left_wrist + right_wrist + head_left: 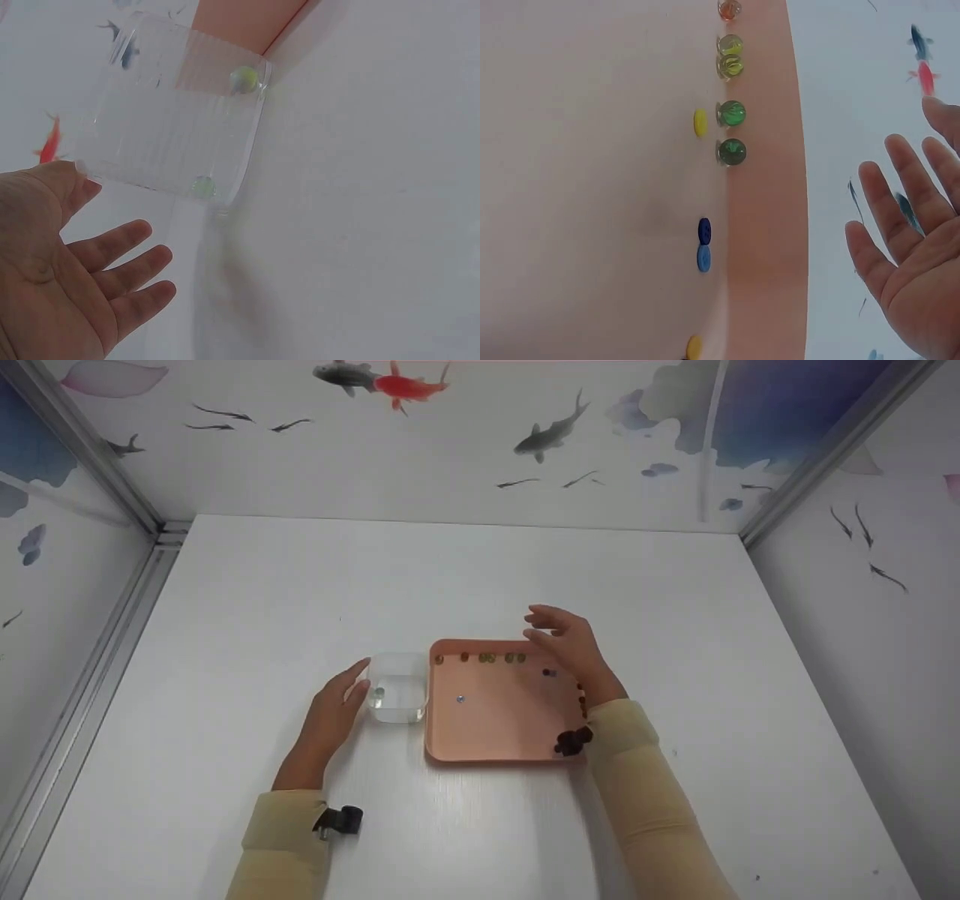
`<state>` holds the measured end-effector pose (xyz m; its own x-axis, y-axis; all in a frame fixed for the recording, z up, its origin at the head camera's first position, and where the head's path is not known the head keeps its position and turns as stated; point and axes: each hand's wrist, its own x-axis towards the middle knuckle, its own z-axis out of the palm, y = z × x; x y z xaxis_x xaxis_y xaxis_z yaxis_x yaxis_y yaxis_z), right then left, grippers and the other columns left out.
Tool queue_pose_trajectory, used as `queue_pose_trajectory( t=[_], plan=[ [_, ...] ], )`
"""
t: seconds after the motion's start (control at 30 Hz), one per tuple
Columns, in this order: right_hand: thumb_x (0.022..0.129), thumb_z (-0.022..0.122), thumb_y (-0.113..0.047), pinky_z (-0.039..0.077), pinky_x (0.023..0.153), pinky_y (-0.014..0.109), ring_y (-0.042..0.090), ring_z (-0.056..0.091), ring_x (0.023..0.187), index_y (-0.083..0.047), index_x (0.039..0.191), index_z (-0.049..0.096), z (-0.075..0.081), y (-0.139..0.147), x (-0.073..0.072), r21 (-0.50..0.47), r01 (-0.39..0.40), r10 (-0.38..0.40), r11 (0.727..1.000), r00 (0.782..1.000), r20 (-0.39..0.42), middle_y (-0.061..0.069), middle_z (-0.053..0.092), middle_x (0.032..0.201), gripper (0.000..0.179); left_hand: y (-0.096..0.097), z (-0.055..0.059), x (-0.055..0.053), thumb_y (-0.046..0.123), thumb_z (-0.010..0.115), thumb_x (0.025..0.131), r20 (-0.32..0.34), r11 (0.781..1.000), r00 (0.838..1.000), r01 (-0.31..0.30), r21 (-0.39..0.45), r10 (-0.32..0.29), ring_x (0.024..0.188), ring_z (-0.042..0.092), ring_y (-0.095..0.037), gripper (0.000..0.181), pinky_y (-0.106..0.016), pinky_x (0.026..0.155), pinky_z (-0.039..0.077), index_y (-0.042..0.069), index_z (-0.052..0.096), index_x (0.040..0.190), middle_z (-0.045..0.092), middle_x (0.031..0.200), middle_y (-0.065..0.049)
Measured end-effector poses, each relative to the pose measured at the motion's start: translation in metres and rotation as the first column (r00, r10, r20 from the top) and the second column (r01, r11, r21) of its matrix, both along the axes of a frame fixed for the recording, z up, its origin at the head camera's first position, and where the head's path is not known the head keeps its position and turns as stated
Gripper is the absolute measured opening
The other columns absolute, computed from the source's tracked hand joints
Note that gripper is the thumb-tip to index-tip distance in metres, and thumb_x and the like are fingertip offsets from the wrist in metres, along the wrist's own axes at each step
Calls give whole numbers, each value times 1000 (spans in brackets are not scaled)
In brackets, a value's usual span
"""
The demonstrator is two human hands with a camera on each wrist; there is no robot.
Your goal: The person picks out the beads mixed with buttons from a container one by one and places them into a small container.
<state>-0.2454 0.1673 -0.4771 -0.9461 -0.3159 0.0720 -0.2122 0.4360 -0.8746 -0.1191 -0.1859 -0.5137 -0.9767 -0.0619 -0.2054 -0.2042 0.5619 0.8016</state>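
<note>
My left hand (332, 710) is at the left side of a clear plastic box (397, 667), fingers extended and fingertips right at its wall. Inside the box, the left wrist view shows a yellow-green marble (244, 79) and a pale green marble (202, 187). My right hand (571, 649) hovers over the back right corner of an orange tray (502, 735), its fingers loosely spread and holding nothing. Several glass marbles line the tray's back wall, among them a green marble (733, 113) and a dark green marble (733, 151).
On the tray floor lie a yellow button-like disc (700, 122), a dark blue disc (704, 231) touching a light blue disc (703, 259), and another yellow disc (694, 347). A small bluish piece (460, 699) sits left of the tray's middle. Walls with painted fish surround the white table (465, 577).
</note>
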Motion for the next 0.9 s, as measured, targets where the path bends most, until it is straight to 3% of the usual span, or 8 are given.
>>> queue_pose_trajectory(
  t=[0.23, 0.53, 0.9],
  plan=[
    [92, 68, -24, 46, 102, 47, 28, 57, 119, -6, 136, 55, -3, 1, -2, 22, 7, -8, 1000, 1000, 29, 14, 63, 126, 49, -1, 0, -2, 32, 39, 105, 8, 1000, 1000, 2, 9, -2, 145, 22, -33, 49, -51, 119, 18, 20, 32, 152, 30, 156, -12],
    [94, 65, -13, 49, 99, 46, 32, 56, 120, -2, 136, 54, -7, 1, -3, 42, -10, 4, 999, 989, 149, 17, 62, 126, 45, 0, 0, -2, 33, 39, 105, 17, 1000, 1000, 2, 2, -2, 145, 22, -34, 49, -51, 119, 18, 20, 32, 152, 29, 157, -11],
    [91, 70, -29, 54, 90, 41, 24, 61, 113, -11, 135, 57, -8, 2, -1, 121, -15, -15, 993, 970, 244, 9, 64, 124, 50, 1, 0, -1, 34, 39, 105, 19, 1000, 1000, 7, 4, -7, 146, 21, -33, 50, -50, 119, 17, 21, 31, 152, 28, 157, -11]
  ],
)
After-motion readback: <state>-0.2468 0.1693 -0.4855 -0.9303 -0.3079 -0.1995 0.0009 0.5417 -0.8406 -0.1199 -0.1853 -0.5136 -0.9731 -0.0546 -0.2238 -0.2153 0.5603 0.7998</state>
